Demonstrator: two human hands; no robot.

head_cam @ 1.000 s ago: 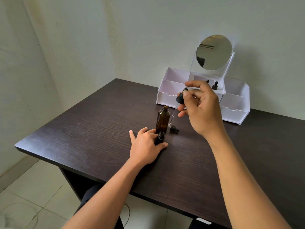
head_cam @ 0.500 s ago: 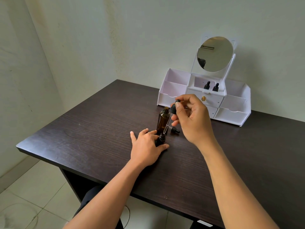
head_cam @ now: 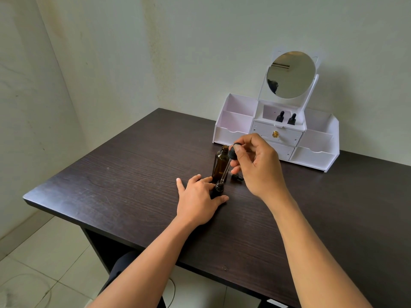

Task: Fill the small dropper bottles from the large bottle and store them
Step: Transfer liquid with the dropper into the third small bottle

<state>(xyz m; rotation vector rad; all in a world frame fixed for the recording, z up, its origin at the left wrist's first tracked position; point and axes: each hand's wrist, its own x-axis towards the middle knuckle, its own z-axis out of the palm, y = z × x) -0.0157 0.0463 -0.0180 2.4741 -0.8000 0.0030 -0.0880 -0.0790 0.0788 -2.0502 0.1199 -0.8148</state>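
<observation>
Nearest on the dark counter [head_cam: 133, 196], the left hand [head_cam: 196, 197] lies low. Its thumb and forefinger are curled round the base of the small bottle [head_cam: 217, 189], holding it upright and open. The glass dropper [head_cam: 225, 171] now slants down so that its tip sits at that bottle's mouth. A second ago it was held high, level with the organizer's front, and it has come down in steps since. The right hand [head_cam: 259, 162] pinches the dropper's black rubber bulb between thumb and fingertips. By my reading, the carry from the large bottle is done and the squeeze to empty the liquid is the step in hand. Whether any liquid has left the glass I cannot tell.

Just behind stands the large bottle [head_cam: 219, 162], brown and uncapped, close beside the small one. A loose black cap [head_cam: 237, 177] lies on its side just right of it. Farther back, the white organizer [head_cam: 315, 155] stands against the wall. Two capped bottles [head_cam: 280, 116] are already stored in its middle compartment, under the round mirror [head_cam: 291, 74].
</observation>
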